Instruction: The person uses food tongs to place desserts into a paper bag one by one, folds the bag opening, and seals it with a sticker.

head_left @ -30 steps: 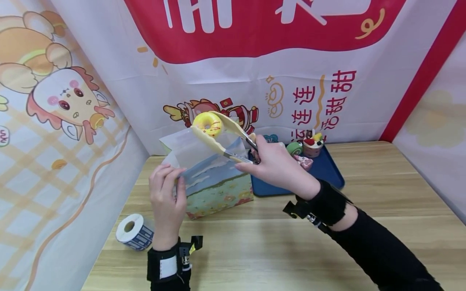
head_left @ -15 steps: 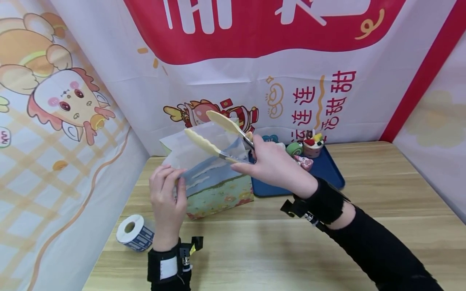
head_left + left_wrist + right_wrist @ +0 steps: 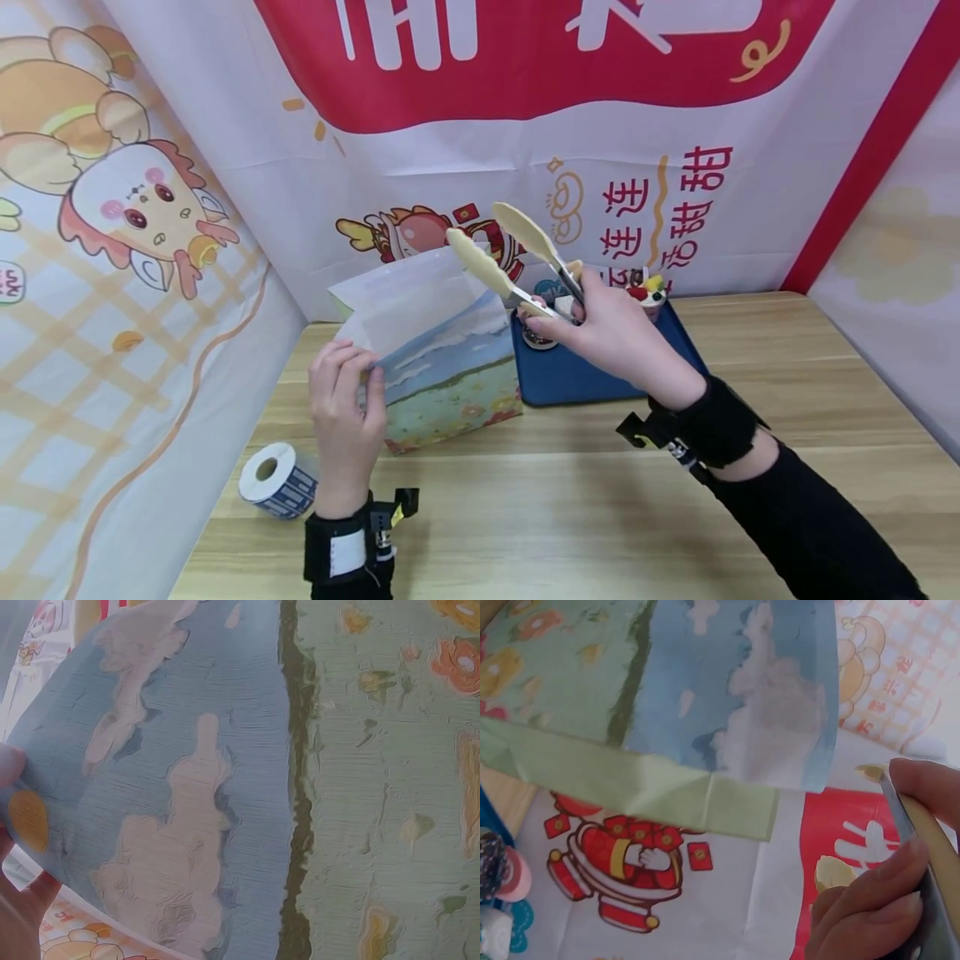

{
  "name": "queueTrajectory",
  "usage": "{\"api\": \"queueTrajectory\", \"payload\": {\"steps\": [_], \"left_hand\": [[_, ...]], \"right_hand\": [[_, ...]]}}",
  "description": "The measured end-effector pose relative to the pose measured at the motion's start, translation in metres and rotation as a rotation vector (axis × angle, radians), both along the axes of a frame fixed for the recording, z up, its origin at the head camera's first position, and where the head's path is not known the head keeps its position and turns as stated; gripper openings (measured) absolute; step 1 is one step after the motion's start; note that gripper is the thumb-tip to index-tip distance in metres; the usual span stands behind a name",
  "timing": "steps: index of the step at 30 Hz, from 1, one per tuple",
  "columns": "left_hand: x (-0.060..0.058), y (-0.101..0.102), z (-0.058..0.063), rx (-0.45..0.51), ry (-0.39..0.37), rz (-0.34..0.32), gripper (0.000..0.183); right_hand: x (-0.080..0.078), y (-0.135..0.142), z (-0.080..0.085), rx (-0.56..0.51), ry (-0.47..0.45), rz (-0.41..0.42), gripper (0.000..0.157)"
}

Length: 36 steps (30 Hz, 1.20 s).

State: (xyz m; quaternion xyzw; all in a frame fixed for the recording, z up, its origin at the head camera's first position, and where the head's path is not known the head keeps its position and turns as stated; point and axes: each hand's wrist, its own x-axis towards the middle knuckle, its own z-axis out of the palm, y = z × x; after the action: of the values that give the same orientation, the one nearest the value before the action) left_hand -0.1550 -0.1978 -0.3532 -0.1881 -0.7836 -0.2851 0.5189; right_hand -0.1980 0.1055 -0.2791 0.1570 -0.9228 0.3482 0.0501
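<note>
A paper bag (image 3: 450,392), printed with blue sky, clouds and flowers, stands on the table with its white inside showing at the top. My left hand (image 3: 347,417) pinches the bag's near left rim between thumb and fingers; the left wrist view shows the thumb and a fingertip at that edge. Tongs (image 3: 482,265) with cream tips are in my right hand (image 3: 618,337), raised right of the bag's mouth. Their tips stand apart with nothing between them. What lies inside the bag is hidden.
Behind the right hand lies a blue tray (image 3: 570,379) with toy sweets, among them a fruit-topped cup (image 3: 648,293) and a dark round piece (image 3: 537,340). A label roll (image 3: 277,481) sits left of the left wrist. A printed cloth backdrop (image 3: 450,158) rises behind the table.
The yellow doughnut that was between the tongs over the bag is out of sight. The tongs have spread and moved right with the right hand. The left hand stays on the bag.
</note>
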Motion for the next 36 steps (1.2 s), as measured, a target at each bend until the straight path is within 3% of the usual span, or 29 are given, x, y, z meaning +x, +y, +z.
{"api": "queueTrajectory", "payload": {"steps": [11, 21, 29, 36], "left_hand": [[0.002, 0.001, 0.001, -0.009, -0.023, -0.002, 0.017], [0.002, 0.002, 0.001, -0.015, -0.024, 0.001, 0.017], [0.001, 0.001, 0.0, -0.018, -0.037, 0.007, 0.019], [0.0, 0.001, 0.0, -0.011, -0.038, 0.001, 0.018]], "right_hand": [[-0.009, 0.029, -0.026, -0.006, -0.087, -0.104, 0.074], [-0.014, 0.048, -0.042, 0.03, -0.076, -0.129, 0.073], [-0.017, 0.061, -0.06, 0.053, -0.113, -0.171, 0.09], [-0.019, 0.072, -0.08, 0.053, -0.131, -0.179, 0.091]]}}
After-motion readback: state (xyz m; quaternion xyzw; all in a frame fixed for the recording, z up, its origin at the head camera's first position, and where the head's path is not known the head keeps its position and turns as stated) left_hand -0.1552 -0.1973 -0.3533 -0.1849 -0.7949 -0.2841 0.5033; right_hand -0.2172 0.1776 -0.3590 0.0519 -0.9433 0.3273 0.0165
